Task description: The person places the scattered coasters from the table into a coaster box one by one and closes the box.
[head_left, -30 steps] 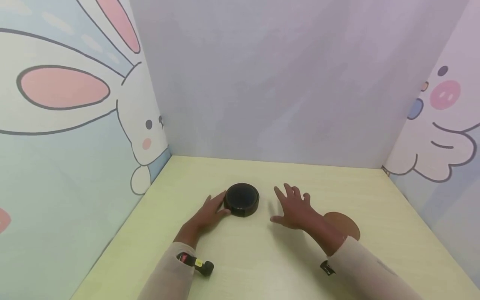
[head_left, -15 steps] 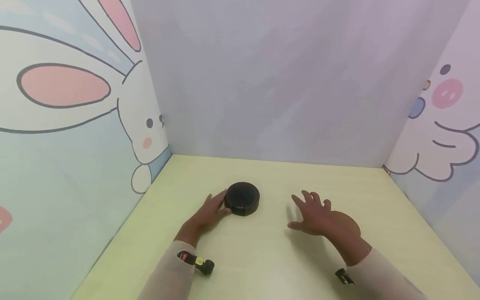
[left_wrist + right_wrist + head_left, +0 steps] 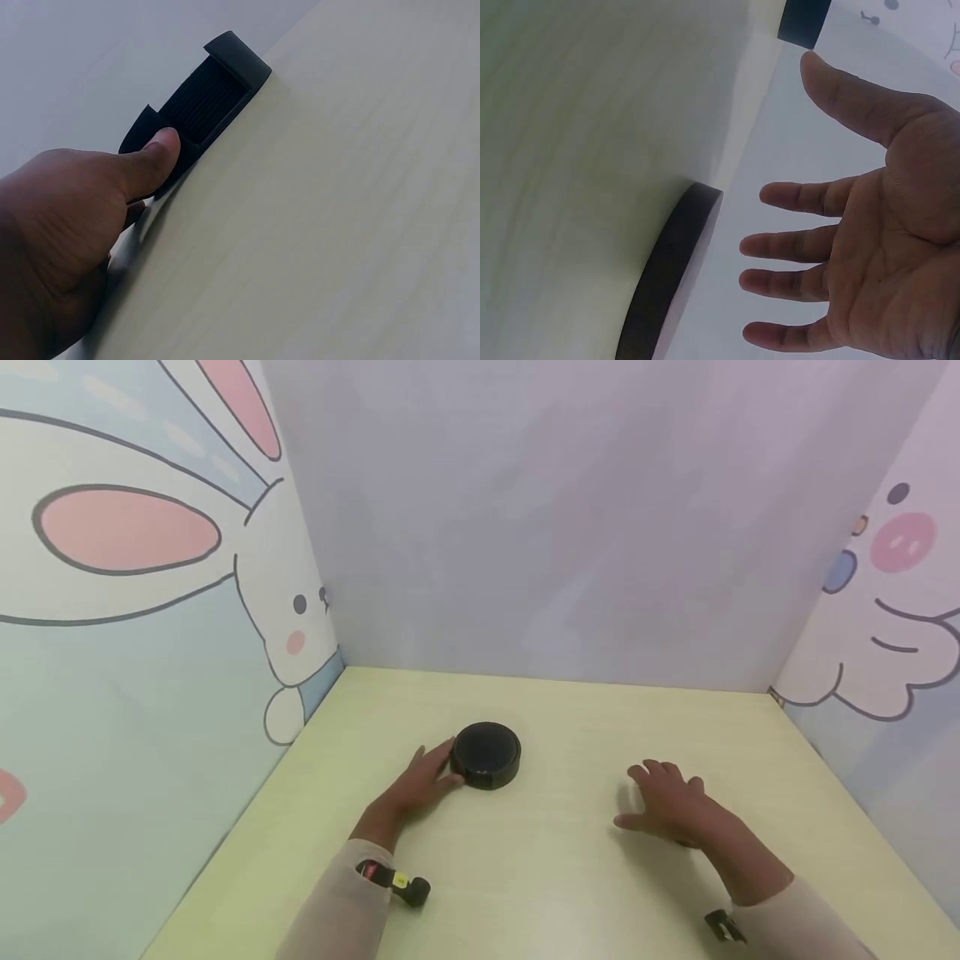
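Note:
A round black coaster holder (image 3: 486, 756) rests on the table; the left wrist view shows the notch in the side of this holder (image 3: 199, 97). My left hand (image 3: 420, 787) holds its left side, thumb (image 3: 157, 154) against the wall and the other fingers partly hidden behind. To the right, my right hand (image 3: 667, 802) hovers with fingers spread and nothing held. Beneath it lies a round brown coaster (image 3: 688, 844), mostly covered in the head view. In the right wrist view the thick edge of this coaster (image 3: 667, 277) shows beside the fingers, apart from them.
The pale wooden table (image 3: 525, 877) ends at a grey back wall (image 3: 525, 527). Side walls carry a rabbit drawing (image 3: 277, 602) on the left and another cartoon animal (image 3: 900, 610) on the right. Straps with small devices sit at both wrists.
My right hand has moved rightward and nearer to me, from beside the holder to over the brown coaster. The left hand and the holder stay put.

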`<state>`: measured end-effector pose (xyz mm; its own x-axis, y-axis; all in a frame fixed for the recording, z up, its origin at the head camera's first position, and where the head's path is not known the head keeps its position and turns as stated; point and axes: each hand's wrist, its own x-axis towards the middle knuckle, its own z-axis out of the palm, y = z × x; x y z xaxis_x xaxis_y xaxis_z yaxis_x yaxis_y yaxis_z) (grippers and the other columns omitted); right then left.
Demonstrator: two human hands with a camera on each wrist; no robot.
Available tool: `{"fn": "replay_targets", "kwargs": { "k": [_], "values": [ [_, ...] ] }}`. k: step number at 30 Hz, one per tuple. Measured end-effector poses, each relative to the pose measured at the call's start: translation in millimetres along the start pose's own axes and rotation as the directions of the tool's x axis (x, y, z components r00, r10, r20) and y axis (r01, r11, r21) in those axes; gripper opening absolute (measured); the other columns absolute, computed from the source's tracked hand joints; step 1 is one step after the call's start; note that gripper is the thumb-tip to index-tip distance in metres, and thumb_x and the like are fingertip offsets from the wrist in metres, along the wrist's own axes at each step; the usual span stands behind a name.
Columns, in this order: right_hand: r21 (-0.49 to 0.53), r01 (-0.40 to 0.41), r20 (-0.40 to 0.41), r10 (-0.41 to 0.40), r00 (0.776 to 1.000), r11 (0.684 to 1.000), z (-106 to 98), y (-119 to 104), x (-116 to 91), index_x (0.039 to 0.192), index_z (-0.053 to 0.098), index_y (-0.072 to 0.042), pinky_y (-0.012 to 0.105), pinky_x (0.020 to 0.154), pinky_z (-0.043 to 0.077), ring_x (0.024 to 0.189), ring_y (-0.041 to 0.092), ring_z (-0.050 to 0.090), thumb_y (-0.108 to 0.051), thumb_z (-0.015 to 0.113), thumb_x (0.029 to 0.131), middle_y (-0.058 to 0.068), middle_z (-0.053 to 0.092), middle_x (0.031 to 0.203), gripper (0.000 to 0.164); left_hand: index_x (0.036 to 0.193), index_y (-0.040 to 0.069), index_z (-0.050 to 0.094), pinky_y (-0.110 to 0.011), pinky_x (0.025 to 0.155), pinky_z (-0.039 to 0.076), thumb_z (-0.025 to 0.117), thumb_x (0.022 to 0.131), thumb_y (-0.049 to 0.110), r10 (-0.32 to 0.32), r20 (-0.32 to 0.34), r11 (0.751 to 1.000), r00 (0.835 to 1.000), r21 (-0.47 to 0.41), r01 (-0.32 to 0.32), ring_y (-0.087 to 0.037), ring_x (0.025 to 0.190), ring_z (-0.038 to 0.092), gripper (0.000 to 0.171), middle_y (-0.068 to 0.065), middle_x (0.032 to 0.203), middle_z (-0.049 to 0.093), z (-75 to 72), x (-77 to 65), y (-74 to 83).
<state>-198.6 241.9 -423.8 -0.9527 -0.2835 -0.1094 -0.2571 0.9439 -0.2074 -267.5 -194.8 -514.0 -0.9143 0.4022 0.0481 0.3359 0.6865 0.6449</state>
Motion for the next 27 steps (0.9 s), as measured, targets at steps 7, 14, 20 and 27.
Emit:
{"fn": "replay_targets", "kwargs": {
  "k": [7, 14, 20, 27],
  "values": [
    [0.037, -0.026, 0.031, 0.025, 0.999, 0.999, -1.6, 8.7, -6.5, 0.103, 0.056, -0.006, 0.059, 0.070, 0.047, 0.105, 0.038, 0.055, -0.049, 0.090, 0.085, 0.010, 0.056, 0.104, 0.057, 0.176, 0.023, 0.022, -0.054, 0.143, -0.004, 0.060, 0.110, 0.046, -0.003, 0.001, 1.000, 1.000, -0.008, 0.003, -0.024, 0.170, 0.027, 0.080, 0.002, 0.181, 0.029, 0.9, -0.7, 0.2],
    [0.087, 0.004, 0.061, -0.009, 0.998, 0.996, -1.4, 17.7, -12.1, 0.092, 0.053, -0.010, 0.038, 0.069, 0.041, 0.087, 0.028, 0.045, -0.040, 0.093, 0.083, 0.007, 0.047, 0.093, 0.051, 0.176, 0.025, 0.023, -0.054, 0.143, -0.003, 0.062, 0.109, 0.046, -0.017, -0.009, 1.000, 1.000, 0.006, 0.017, -0.023, 0.169, 0.029, 0.080, 0.003, 0.180, 0.031, 2.2, 0.4, 1.4],
    [0.099, -0.006, 0.113, -0.006, 0.994, 0.995, -0.1, 26.9, -10.7, 0.108, 0.060, -0.004, 0.042, 0.074, 0.049, 0.091, 0.029, 0.051, -0.032, 0.096, 0.079, 0.010, 0.053, 0.098, 0.054, 0.176, 0.026, 0.022, -0.055, 0.143, -0.003, 0.062, 0.110, 0.045, -0.013, -0.013, 1.000, 1.000, 0.005, 0.013, -0.022, 0.169, 0.028, 0.080, 0.004, 0.180, 0.031, 2.9, 0.0, 1.2],
    [0.120, -0.022, 0.132, 0.006, 0.991, 0.993, 1.1, 38.9, -8.1, 0.126, 0.058, 0.000, 0.055, 0.084, 0.059, 0.100, 0.033, 0.061, -0.025, 0.098, 0.077, 0.014, 0.064, 0.107, 0.068, 0.176, 0.025, 0.023, -0.057, 0.143, -0.003, 0.062, 0.109, 0.046, 0.001, -0.016, 1.000, 1.000, -0.004, -0.001, -0.024, 0.169, 0.029, 0.080, 0.002, 0.180, 0.032, 3.7, 1.0, 0.8]
  ]
}}
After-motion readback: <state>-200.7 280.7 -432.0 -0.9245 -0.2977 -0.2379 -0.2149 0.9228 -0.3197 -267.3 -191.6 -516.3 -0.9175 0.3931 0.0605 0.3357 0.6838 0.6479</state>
